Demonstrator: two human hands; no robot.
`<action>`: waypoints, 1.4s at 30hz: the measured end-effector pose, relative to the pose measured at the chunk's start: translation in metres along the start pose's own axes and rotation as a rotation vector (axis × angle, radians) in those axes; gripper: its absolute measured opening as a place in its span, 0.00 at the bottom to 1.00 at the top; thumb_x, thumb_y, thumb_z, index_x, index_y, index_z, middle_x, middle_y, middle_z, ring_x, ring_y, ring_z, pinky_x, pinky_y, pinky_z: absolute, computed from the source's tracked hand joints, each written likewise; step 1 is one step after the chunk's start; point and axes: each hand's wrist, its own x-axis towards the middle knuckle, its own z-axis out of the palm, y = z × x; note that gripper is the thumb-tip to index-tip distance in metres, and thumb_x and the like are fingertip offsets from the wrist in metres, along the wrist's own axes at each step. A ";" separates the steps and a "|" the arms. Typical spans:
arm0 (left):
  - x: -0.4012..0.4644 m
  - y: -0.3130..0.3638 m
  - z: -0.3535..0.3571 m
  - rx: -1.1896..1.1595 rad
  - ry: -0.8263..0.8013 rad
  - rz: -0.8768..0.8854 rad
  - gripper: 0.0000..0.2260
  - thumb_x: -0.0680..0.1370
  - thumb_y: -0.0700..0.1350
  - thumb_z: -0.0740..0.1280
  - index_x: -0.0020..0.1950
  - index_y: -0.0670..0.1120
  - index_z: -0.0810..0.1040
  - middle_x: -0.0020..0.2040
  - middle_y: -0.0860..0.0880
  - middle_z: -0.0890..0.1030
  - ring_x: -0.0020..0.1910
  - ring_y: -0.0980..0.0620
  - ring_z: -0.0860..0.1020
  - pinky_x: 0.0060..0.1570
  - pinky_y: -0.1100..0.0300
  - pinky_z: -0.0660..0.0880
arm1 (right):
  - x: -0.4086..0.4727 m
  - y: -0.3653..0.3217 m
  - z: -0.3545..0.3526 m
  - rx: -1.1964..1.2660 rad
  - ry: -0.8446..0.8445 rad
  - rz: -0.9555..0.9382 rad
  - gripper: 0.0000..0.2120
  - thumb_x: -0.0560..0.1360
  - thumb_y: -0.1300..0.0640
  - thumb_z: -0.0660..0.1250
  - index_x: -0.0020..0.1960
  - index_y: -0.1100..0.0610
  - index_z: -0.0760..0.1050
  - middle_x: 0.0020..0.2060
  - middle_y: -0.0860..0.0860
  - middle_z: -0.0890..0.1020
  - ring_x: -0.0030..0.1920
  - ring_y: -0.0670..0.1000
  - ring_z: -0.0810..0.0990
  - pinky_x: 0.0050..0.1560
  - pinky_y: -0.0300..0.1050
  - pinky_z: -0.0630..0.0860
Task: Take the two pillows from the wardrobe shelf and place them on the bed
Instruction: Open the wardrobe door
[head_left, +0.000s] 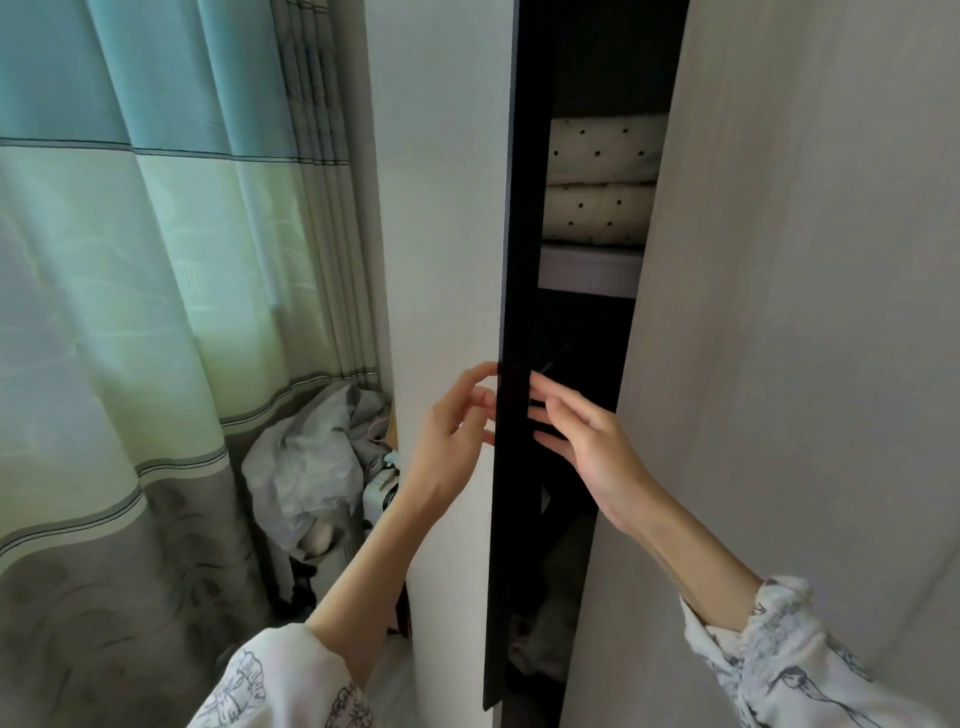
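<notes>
While pillows (602, 182) sit shelved, hands (452, 431) flank door edge (511, 312)

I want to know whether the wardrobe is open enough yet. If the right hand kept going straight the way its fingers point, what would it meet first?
Probably the dark edge of the left door: the right hand points up-left, its fingertips right at that edge. Depth is unclear; it might slip past into the dark gap.

A striped green curtain (156, 260) hangs beside crumpled plastic bags (306, 467) on the floor
</notes>
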 end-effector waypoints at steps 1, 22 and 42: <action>-0.004 0.001 -0.008 0.000 0.005 -0.001 0.22 0.74 0.34 0.52 0.59 0.55 0.74 0.40 0.48 0.79 0.43 0.53 0.80 0.43 0.57 0.79 | -0.003 -0.002 0.008 0.006 -0.007 0.006 0.17 0.81 0.56 0.52 0.68 0.50 0.68 0.64 0.49 0.74 0.63 0.44 0.73 0.67 0.48 0.67; -0.075 0.025 -0.186 0.028 0.331 -0.157 0.16 0.82 0.52 0.47 0.61 0.55 0.73 0.53 0.60 0.80 0.52 0.62 0.78 0.53 0.61 0.72 | 0.013 -0.028 0.193 0.165 -0.394 0.120 0.23 0.82 0.50 0.46 0.75 0.53 0.50 0.72 0.48 0.64 0.69 0.49 0.66 0.70 0.53 0.59; -0.056 0.035 -0.187 0.347 0.233 -0.188 0.10 0.79 0.41 0.62 0.59 0.49 0.74 0.53 0.48 0.80 0.54 0.51 0.77 0.58 0.52 0.73 | 0.049 -0.023 0.167 -0.099 -0.286 0.131 0.19 0.81 0.49 0.50 0.68 0.56 0.67 0.62 0.54 0.76 0.62 0.53 0.74 0.60 0.50 0.70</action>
